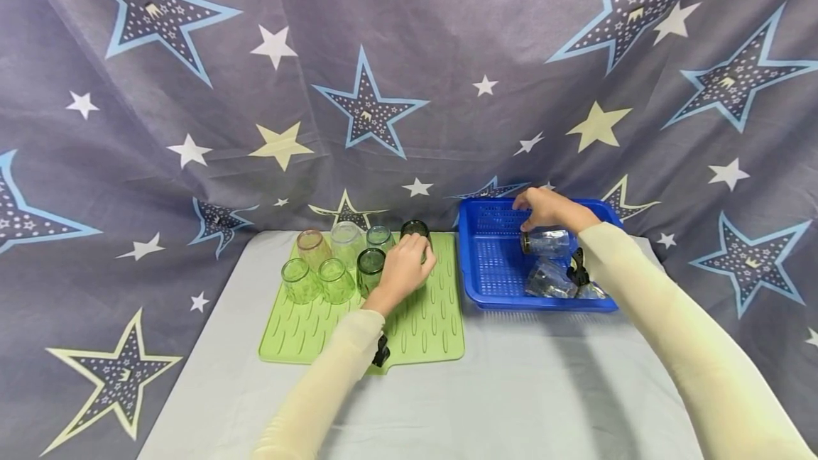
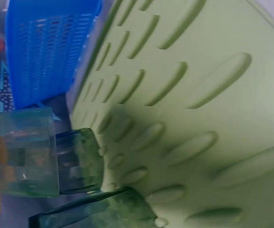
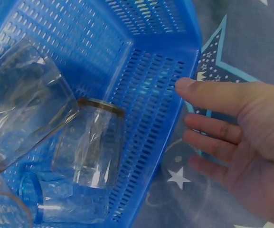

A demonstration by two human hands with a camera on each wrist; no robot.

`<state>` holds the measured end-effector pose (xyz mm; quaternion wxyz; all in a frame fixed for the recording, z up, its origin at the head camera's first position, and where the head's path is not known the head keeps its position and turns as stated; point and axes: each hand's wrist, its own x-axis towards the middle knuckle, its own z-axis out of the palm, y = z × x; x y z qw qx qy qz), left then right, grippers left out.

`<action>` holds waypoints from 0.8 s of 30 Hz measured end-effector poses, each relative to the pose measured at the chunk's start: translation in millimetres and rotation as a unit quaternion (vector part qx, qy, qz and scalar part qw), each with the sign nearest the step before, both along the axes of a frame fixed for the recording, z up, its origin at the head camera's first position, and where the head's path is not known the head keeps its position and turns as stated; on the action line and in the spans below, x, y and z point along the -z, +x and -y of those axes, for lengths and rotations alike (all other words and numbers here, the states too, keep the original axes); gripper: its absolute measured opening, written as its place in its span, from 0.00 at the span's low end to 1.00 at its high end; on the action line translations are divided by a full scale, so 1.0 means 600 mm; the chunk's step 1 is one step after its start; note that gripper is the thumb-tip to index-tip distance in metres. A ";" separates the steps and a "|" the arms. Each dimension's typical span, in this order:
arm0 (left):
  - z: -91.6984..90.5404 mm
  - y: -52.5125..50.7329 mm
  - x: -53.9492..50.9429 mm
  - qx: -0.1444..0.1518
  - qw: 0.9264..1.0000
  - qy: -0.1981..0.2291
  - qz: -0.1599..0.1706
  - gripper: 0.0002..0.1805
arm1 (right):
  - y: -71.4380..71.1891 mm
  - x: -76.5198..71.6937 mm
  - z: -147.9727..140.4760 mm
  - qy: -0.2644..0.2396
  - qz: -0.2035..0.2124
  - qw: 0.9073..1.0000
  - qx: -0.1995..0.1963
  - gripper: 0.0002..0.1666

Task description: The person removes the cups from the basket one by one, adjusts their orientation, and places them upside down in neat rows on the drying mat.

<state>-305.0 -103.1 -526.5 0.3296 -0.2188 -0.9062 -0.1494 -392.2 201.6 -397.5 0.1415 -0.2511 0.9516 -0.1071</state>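
In the head view my left hand (image 1: 407, 261) is over the back right of the green ribbed mat (image 1: 422, 332), gripping a dark-rimmed glass (image 1: 415, 226). The left wrist view shows this glass (image 2: 25, 152) at the fingers, with more glasses beyond it. My right hand (image 1: 543, 208) is above the back of the blue basket (image 1: 469, 268). Its fingers (image 3: 212, 97) are apart and hold nothing in the right wrist view. Nearest to it in the basket lies a clear glass (image 3: 91, 142), on its side.
Several upside-down glasses stand on the mat's back left, among them a pinkish glass (image 1: 313, 247), a green-looking glass (image 1: 300, 281) and a dark-rimmed glass (image 1: 371, 270). More clear glasses (image 1: 549, 279) lie in the basket. A star-patterned curtain (image 1: 447, 112) hangs behind the white table (image 1: 511, 389).
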 end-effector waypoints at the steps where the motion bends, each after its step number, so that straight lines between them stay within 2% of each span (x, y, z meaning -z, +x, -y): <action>1: -0.001 -0.001 0.005 -0.001 1.000 -0.001 -0.001 0.06 | -0.003 0.003 -0.001 0.005 -0.001 1.000 0.004 0.30; 4: -0.003 -0.005 0.018 -0.004 1.000 -0.005 0.001 0.05 | -0.009 0.011 -0.004 0.018 -0.009 1.000 0.010 0.31; 10: -0.008 -0.008 0.035 -0.009 0.999 -0.009 0.044 0.06 | -0.014 0.026 -0.012 0.033 -0.019 0.999 0.019 0.32; 13: -0.008 -0.009 0.044 -0.014 0.998 -0.012 0.054 0.06 | -0.016 0.033 -0.015 0.043 -0.025 0.999 0.021 0.33; 18: -0.008 -0.012 0.057 -0.019 0.998 -0.011 0.055 0.06 | -0.016 0.042 -0.018 0.062 -0.026 0.997 0.040 0.32; 24: -0.007 -0.013 0.070 -0.023 0.998 -0.009 0.050 0.06 | -0.014 0.052 -0.023 0.068 -0.001 0.996 0.064 0.32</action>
